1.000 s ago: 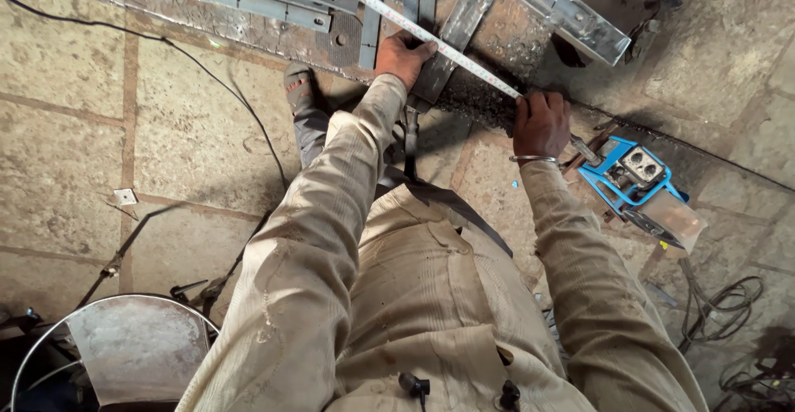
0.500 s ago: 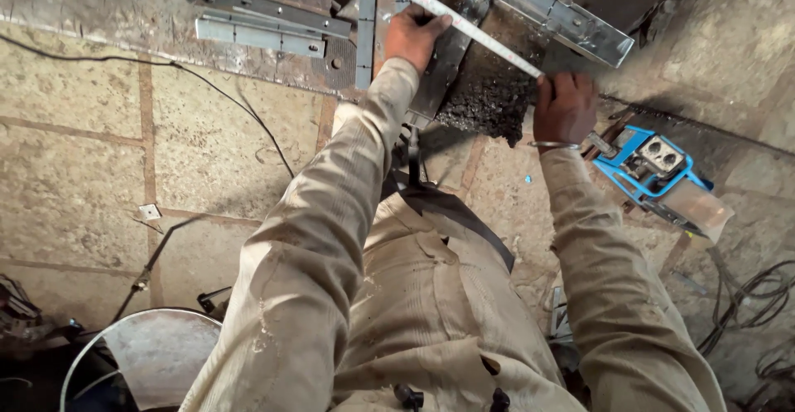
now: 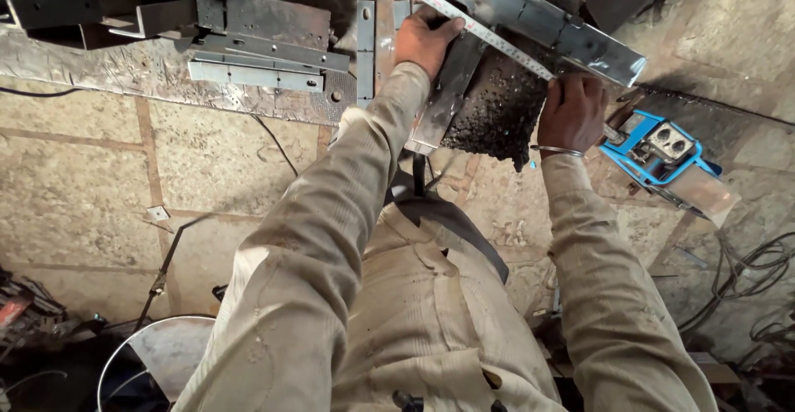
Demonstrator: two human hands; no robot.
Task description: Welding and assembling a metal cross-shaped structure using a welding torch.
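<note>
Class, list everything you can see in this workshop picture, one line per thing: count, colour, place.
Tape measure: one, pale, stretched diagonally across the metal at top.
Angle bars: several, grey steel, stacked top left.
Long channel: one, grey, top right under the tape.
Socket box: one, blue, right of the right hand.
Cables: several, dark, floor at right.
Round pan: one, grey, bottom left.
Left hand: pressing the tape down.
Right hand: at the tape's lower end.

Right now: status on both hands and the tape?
Left hand pins measuring tape on metal strip. Right hand holds the tape's other end. Blue tool beside right wrist.
</note>
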